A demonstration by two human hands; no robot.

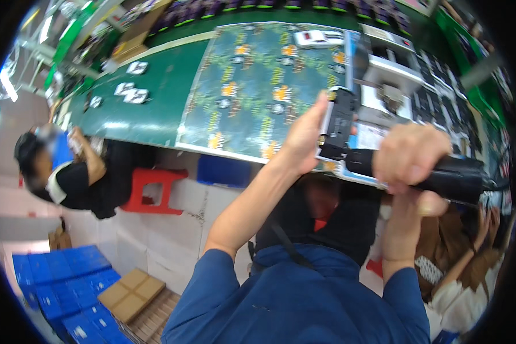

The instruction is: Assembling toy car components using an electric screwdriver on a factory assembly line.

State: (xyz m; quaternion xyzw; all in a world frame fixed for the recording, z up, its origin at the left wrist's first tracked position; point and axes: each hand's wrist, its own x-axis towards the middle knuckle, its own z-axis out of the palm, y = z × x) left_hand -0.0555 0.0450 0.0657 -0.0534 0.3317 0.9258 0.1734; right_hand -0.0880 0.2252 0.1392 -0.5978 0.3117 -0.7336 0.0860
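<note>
My left hand [305, 140] grips a toy car [340, 117], which shows its black underside and a pale edge. It is held over the near edge of the bench. My right hand [411, 153] is closed around a black electric screwdriver [460, 179], held almost level from the right. The screwdriver's nose meets the near end of the car; the bit itself is too small to make out. Further back on the patterned sheet [252, 74] stands a white toy car [319, 39].
Right of the car is a white and grey bench device [391, 60], with rows of black parts [436, 106] beyond. Several white car shells [135, 96] lie on the green bench [166, 86]. A co-worker [77, 166] sits left, near a red stool [155, 192]; another person's arms [470, 252] show at right.
</note>
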